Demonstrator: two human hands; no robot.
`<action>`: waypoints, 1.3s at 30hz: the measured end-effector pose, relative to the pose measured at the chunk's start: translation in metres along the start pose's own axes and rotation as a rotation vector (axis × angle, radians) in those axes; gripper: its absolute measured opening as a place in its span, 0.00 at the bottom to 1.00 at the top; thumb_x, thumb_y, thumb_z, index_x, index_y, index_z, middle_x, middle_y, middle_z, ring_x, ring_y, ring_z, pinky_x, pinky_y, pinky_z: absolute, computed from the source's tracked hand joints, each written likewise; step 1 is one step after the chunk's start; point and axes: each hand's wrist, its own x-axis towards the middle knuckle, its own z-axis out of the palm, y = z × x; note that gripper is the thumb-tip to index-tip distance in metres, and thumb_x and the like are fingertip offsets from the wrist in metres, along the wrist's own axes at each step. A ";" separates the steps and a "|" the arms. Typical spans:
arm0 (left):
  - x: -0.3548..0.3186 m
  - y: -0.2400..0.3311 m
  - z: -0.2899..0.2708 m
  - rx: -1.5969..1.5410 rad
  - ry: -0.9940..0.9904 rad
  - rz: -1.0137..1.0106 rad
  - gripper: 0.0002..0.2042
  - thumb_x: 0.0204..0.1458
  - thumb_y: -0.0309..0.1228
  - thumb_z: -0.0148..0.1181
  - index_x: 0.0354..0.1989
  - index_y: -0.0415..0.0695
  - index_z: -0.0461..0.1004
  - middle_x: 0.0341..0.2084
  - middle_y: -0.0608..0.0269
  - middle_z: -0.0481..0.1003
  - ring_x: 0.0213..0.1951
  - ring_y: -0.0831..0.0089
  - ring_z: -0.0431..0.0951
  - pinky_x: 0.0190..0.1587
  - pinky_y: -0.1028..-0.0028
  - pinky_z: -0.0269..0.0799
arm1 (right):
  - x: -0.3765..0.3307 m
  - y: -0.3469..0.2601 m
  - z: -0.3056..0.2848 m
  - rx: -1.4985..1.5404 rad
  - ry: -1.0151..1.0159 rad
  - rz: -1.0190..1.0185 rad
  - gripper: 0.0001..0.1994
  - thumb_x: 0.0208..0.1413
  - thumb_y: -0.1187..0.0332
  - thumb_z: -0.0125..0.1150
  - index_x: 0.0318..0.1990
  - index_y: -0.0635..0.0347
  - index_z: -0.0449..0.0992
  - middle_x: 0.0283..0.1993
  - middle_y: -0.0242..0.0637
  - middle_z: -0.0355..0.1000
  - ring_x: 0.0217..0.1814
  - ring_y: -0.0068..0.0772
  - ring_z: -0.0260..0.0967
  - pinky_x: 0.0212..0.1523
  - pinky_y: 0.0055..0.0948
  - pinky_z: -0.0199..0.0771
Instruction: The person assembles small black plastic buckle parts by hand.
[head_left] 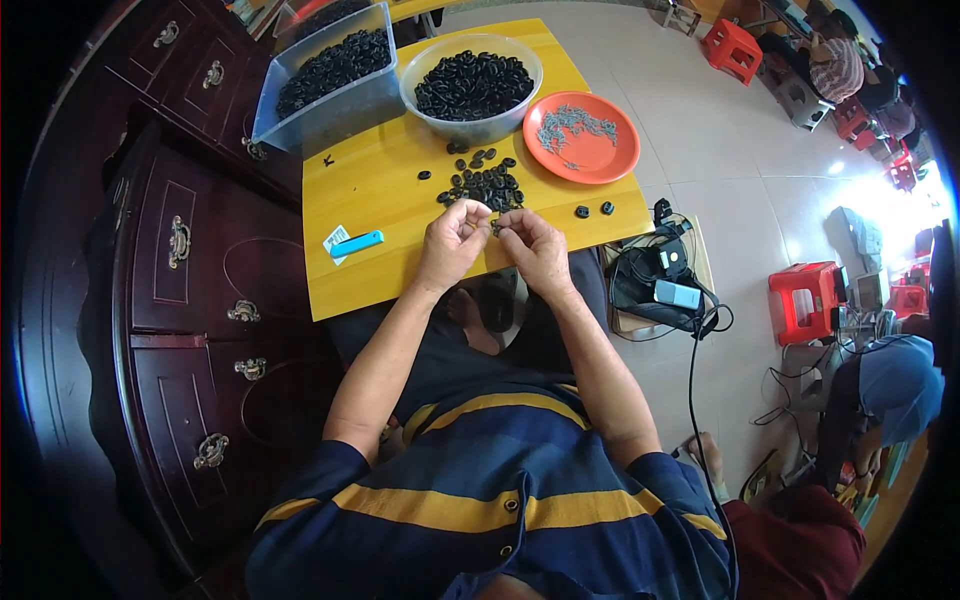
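My left hand point(455, 245) and my right hand point(537, 255) meet over the near edge of the yellow table point(385, 285), fingertips pinched close together. Whatever small piece lies between the fingers is too small to make out. Just beyond them spreads a loose pile of small black oval plastic pieces point(487, 188) with holes in them. Two similar black pieces point(594, 210) sit apart, to the right of my right hand. An orange plate point(610, 165) at the right holds a scatter of tiny thin grey pieces point(570, 128).
Behind the pile stand a clear round bowl point(472, 130) and a clear rectangular bin point(340, 120), both filled with black pieces. A blue-handled tool point(357, 243) lies at left. Dark wooden cabinets point(170, 240) flank the table. A black bag with cables point(650, 285) rests at right; people sit farther off.
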 end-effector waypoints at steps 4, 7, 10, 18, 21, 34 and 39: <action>0.002 0.002 0.000 0.044 0.001 0.031 0.08 0.55 0.19 0.61 0.42 0.40 0.75 0.29 0.71 0.76 0.28 0.86 0.75 0.35 0.81 0.73 | 0.000 -0.001 -0.001 -0.030 -0.010 0.010 0.07 0.58 0.73 0.62 0.42 0.62 0.79 0.35 0.39 0.81 0.38 0.28 0.80 0.43 0.29 0.78; 0.001 0.009 0.000 0.056 -0.048 0.000 0.06 0.59 0.19 0.60 0.42 0.41 0.74 0.31 0.75 0.74 0.31 0.90 0.71 0.36 0.85 0.69 | 0.000 0.001 -0.001 -0.008 -0.013 0.019 0.07 0.58 0.73 0.62 0.43 0.62 0.79 0.35 0.39 0.81 0.38 0.29 0.81 0.43 0.29 0.78; 0.001 0.010 -0.002 0.071 -0.047 -0.005 0.06 0.58 0.18 0.60 0.42 0.41 0.74 0.31 0.74 0.74 0.31 0.90 0.71 0.36 0.85 0.69 | -0.001 0.000 0.000 -0.020 -0.010 0.016 0.07 0.57 0.73 0.62 0.43 0.61 0.79 0.35 0.39 0.81 0.39 0.30 0.81 0.44 0.29 0.78; 0.004 0.016 0.000 0.161 -0.020 0.058 0.09 0.52 0.18 0.62 0.41 0.40 0.75 0.27 0.68 0.77 0.26 0.85 0.75 0.33 0.79 0.73 | 0.002 -0.002 -0.001 -0.079 -0.015 0.047 0.08 0.55 0.72 0.64 0.41 0.61 0.80 0.35 0.41 0.82 0.39 0.33 0.82 0.43 0.30 0.79; 0.004 0.019 0.000 0.170 -0.048 0.023 0.09 0.54 0.17 0.61 0.42 0.40 0.74 0.28 0.70 0.76 0.27 0.87 0.73 0.34 0.82 0.72 | 0.000 -0.003 -0.002 -0.108 -0.002 0.014 0.07 0.55 0.71 0.64 0.41 0.60 0.81 0.35 0.41 0.82 0.39 0.34 0.82 0.42 0.30 0.79; 0.006 0.009 -0.003 0.187 -0.053 -0.048 0.11 0.52 0.19 0.60 0.44 0.40 0.75 0.27 0.70 0.78 0.27 0.88 0.75 0.33 0.81 0.73 | -0.002 -0.002 0.004 -0.149 0.010 0.000 0.08 0.53 0.70 0.65 0.41 0.59 0.82 0.36 0.41 0.82 0.38 0.39 0.82 0.43 0.33 0.80; 0.006 0.016 -0.010 0.056 -0.080 -0.087 0.12 0.52 0.19 0.60 0.45 0.39 0.76 0.26 0.70 0.78 0.25 0.87 0.74 0.32 0.80 0.72 | 0.000 0.003 0.001 -0.014 0.010 -0.015 0.07 0.55 0.72 0.65 0.41 0.61 0.81 0.33 0.37 0.82 0.35 0.29 0.80 0.39 0.28 0.78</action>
